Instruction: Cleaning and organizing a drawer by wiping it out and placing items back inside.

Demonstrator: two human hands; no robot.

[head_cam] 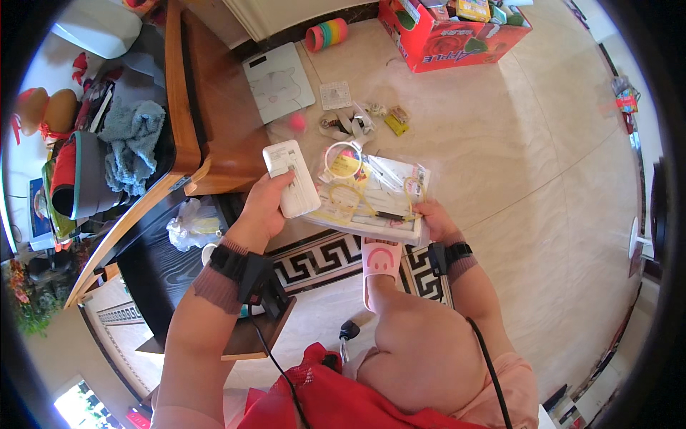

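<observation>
My left hand (pixel 265 206) holds a flat white rectangular plastic case (pixel 292 185), its thumb lying across the upper face. My right hand (pixel 437 220) pinches the right edge of a clear plastic bag (pixel 370 228) containing papers and a yellow sheet. On or in the bag are a white round ring with a short handle (pixel 326 166) and a yellow cord (pixel 370 204) with a black piece. Whether these lie inside or on top, I cannot tell. The bag's near edge is just above my pink slipper (pixel 381 260).
On the tiled floor are a white scale with an animal drawing (pixel 278 83), a rainbow coil spring (pixel 327 35), a white perforated plate (pixel 335 95), a grey strap (pixel 348 124) and a yellow packet (pixel 396 124). A red carton (pixel 455 48) stands beyond. Left, an open drawer (pixel 155 268) juts from the wooden cabinet (pixel 220 107).
</observation>
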